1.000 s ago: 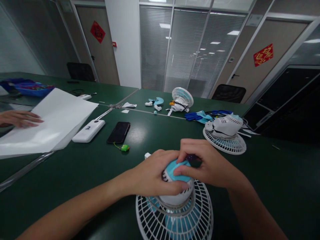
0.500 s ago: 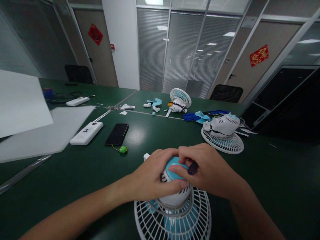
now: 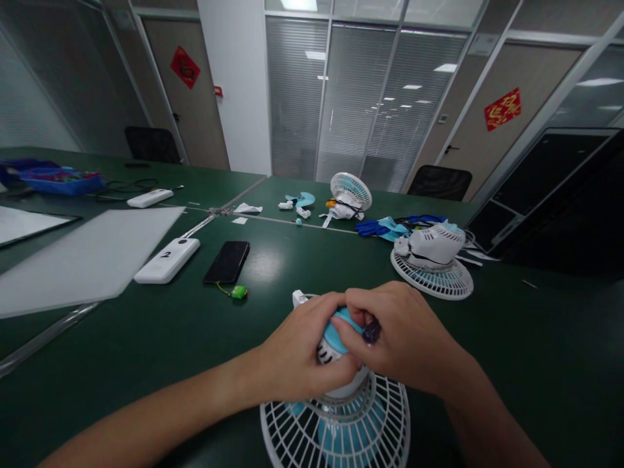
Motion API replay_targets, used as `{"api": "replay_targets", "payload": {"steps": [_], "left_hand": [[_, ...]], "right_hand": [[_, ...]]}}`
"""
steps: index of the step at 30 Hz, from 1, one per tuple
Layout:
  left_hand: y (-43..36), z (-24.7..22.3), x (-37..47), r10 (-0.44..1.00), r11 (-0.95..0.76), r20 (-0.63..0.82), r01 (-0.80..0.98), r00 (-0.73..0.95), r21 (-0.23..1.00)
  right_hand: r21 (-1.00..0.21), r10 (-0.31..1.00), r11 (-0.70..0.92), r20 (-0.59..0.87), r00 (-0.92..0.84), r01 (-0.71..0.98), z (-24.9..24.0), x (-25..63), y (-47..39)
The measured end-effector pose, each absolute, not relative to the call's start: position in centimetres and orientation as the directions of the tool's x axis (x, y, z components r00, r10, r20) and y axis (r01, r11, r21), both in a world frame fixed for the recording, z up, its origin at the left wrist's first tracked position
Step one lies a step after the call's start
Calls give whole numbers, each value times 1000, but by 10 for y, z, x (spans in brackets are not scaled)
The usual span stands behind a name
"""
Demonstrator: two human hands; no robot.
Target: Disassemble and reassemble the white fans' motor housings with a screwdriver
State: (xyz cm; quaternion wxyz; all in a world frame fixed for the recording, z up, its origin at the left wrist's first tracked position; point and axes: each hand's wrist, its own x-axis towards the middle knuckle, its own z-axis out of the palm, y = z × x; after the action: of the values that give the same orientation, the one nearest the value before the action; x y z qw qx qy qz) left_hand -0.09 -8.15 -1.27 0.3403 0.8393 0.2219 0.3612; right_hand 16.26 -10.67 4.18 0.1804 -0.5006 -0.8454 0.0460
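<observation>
A white and light-blue fan (image 3: 341,393) lies face down at the table's near edge, its round grille underneath and its motor housing up. My left hand (image 3: 312,351) is wrapped around the housing, thumb along the near side. Over the blue cap (image 3: 335,335) my right hand (image 3: 394,331) is closed on a tool with a dark purple handle (image 3: 372,331), which looks like a screwdriver. Only the handle's end shows; its tip is hidden by my fingers. A white part (image 3: 299,298) of the fan sticks out beyond my left hand.
A second fan (image 3: 433,250) lies face down at right, beside blue gloves (image 3: 370,227). Another fan (image 3: 348,195) stands farther back near a blue blade (image 3: 305,199). Leftward are a phone (image 3: 227,262), a white power bank (image 3: 167,260), a pale sheet (image 3: 97,257) and a blue tray (image 3: 61,182).
The raised white sheet at far left has come down and away, uncovering the blue tray. The fan's housing has shifted slightly under my hands; both keep their hold.
</observation>
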Motion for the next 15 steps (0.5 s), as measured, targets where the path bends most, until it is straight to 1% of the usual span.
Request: {"api": "replay_targets", "payload": {"steps": [4, 7, 13, 15], "left_hand": [[-81, -13, 1, 627, -657, 456, 114, 632, 745], [-82, -15, 1, 619, -667, 471, 104, 628, 738], [-83, -17, 1, 609, -687, 502, 92, 614, 721], [-83, -17, 1, 619, -680, 500, 95, 606, 727]], "right_hand": [[-257, 906, 409, 230, -356, 875, 43, 158, -109], [-232, 927, 352, 218, -304, 907, 42, 156, -111], [-156, 939, 288, 238, -247, 945, 42, 148, -117], [-167, 949, 268, 215, -230, 949, 42, 147, -116]]}}
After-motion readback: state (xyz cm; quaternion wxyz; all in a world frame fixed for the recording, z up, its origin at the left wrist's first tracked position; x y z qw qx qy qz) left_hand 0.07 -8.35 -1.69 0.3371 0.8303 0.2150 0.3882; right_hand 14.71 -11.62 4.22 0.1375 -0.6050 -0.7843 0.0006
